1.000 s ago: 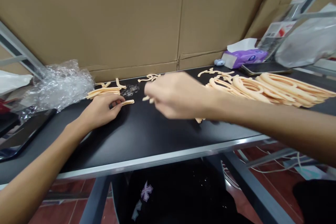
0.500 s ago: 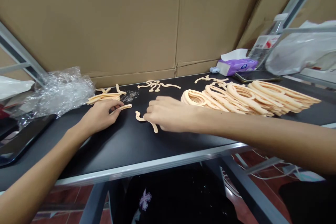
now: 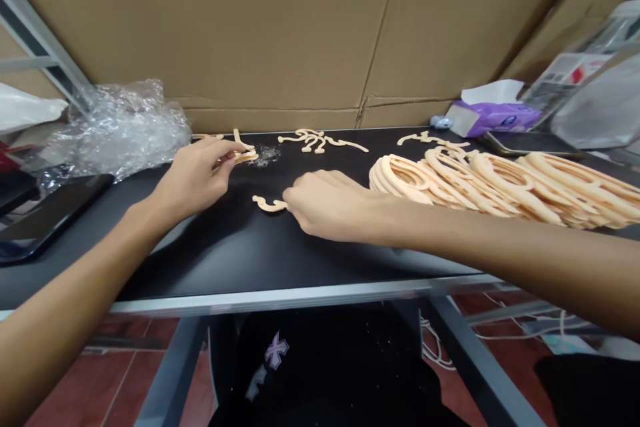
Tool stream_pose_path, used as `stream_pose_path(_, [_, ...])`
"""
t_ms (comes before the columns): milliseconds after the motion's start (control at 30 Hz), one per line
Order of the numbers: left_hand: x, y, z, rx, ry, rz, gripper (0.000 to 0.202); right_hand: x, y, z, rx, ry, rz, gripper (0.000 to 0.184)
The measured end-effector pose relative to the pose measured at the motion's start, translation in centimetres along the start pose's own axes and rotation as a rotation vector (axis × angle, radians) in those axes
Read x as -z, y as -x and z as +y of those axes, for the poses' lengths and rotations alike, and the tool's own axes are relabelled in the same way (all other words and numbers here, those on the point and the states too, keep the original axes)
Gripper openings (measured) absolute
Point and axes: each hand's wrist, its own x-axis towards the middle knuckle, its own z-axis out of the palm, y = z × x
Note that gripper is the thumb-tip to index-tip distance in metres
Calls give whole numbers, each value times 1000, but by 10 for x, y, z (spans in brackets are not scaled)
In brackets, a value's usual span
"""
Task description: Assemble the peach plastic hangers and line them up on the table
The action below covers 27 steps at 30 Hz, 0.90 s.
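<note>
My left hand (image 3: 203, 172) is closed at the left back of the table, thumb and fingers pinched on a narrow pale wooden strip (image 3: 246, 157). It hovers over or rests on the small stack of like strips, mostly hidden behind the fingers, so the strip's far end blends in with them. Near the table's middle my right hand (image 3: 333, 205) is closed, its fingertips on a curved, hook-shaped wooden piece (image 3: 269, 205). Only the left part of that piece shows; the palm covers the rest. Behind it lie several loose branching wooden pieces (image 3: 313, 140).
Large stacks of oval wooden frames (image 3: 480, 183) lean along the right side, beyond my forearm. Crumpled plastic wrap (image 3: 135, 123) and a dark phone-like slab (image 3: 53, 213) lie left. A purple tissue pack (image 3: 495, 118) stands at the back right, before a cardboard wall (image 3: 225, 33).
My left hand has moved back with its strip to the stack of strips. My right hand has turned the curved piece a little; its lower leg is now hidden. The view has shifted slightly.
</note>
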Motion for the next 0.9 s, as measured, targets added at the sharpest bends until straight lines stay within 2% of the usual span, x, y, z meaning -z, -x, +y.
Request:
stream_pose_path(167, [4, 1, 2, -44, 41, 34, 35, -7, -51, 9, 53, -26, 143, 37])
stream_pose_path(267, [6, 1, 6, -10, 55, 10, 39, 6, -71, 26, -48, 23, 165, 39])
stream_pose_path(433, [5, 1, 14, 27, 220, 28, 44, 29, -77, 66, -278, 110, 117, 45])
stream_pose_path(567, [4, 0, 18, 138, 526, 76, 41, 27, -80, 88, -417, 93, 39, 51])
stream_pose_path(733, [3, -2, 23, 265, 963, 131, 38, 12, -88, 96, -458, 34, 24, 53])
stream_pose_path(900, [-3, -2, 31, 305, 1148, 91, 40, 5, -90, 97, -447, 37, 62, 51])
